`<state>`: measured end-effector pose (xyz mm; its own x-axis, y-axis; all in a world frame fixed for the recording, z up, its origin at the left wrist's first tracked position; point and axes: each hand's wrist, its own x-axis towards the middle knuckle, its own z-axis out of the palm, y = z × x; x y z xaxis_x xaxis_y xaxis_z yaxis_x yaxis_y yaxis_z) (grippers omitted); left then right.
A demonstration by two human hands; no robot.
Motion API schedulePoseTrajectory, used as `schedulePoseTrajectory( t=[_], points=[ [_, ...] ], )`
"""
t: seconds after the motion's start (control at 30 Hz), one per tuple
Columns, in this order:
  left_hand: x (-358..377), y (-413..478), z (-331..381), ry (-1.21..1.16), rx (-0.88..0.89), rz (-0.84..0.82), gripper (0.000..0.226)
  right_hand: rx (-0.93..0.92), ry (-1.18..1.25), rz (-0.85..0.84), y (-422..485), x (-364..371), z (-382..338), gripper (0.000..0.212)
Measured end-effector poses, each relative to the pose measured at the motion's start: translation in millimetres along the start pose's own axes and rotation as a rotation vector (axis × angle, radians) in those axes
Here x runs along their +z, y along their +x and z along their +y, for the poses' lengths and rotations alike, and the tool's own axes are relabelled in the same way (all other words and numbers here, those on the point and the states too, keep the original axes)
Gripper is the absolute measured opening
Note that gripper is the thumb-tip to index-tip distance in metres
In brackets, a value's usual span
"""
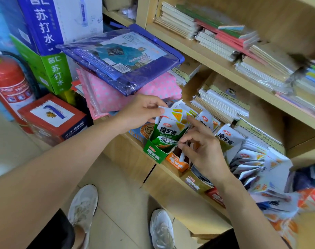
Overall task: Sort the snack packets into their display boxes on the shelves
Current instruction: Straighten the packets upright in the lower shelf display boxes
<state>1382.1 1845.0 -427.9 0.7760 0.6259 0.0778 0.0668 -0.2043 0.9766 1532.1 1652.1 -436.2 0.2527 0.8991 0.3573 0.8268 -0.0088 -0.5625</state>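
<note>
Near the left end of the lower shelf (172,174), left hand (140,112) is pinching snack packets (171,126) standing in the green display box (154,153); right hand (205,151) is touching them, grasp unclear.

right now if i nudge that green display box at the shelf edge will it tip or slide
Probably tippy: the green display box looks like thin card, sits at the shelf lip, and tall packets stand above its cut-down front. It likely slides easily, looking light. The left hand pinching the packet tops may steady it.
</note>
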Motion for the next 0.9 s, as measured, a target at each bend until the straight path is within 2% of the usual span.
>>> schedulePoseTrajectory(
  t=[0.17, 0.27, 0.37, 0.43, 0.53, 0.6, 0.73, 0.9],
  points=[
    [3, -3, 0, 0.006, 0.022, 0.006, 0.014, -0.070, -0.033, 0.159, -1, 4, -5, 0.008],
    [4, -3, 1, -0.046, 0.012, 0.097, 0.015, -0.143, -0.036, 0.142, -11, 8, -12, 0.011],
    [0, -1, 0, -0.080, 0.013, 0.105, 0.016, -0.107, 0.029, 0.096, -14, 13, -17, 0.016],
    [-3, -2, -1, -0.056, 0.027, 0.078, 0.020, -0.049, 0.074, 0.103, -14, 14, -19, 0.029],
    [-5, -5, 2, -0.003, 0.026, 0.035, 0.026, 0.068, 0.124, 0.110, -8, 14, -18, 0.061],
    [-6, -6, 4, -0.042, -0.011, -0.008, 0.025, 0.128, 0.126, 0.100, -3, 16, -18, 0.070],
    [-7, -6, 3, -0.098, -0.102, -0.034, 0.011, 0.116, 0.067, 0.092, 3, 19, -19, 0.056],
    [-9, -4, -2, -0.150, -0.151, 0.066, 0.009, -0.029, -0.002, 0.166, -7, 21, -13, 0.024]
  ],
)
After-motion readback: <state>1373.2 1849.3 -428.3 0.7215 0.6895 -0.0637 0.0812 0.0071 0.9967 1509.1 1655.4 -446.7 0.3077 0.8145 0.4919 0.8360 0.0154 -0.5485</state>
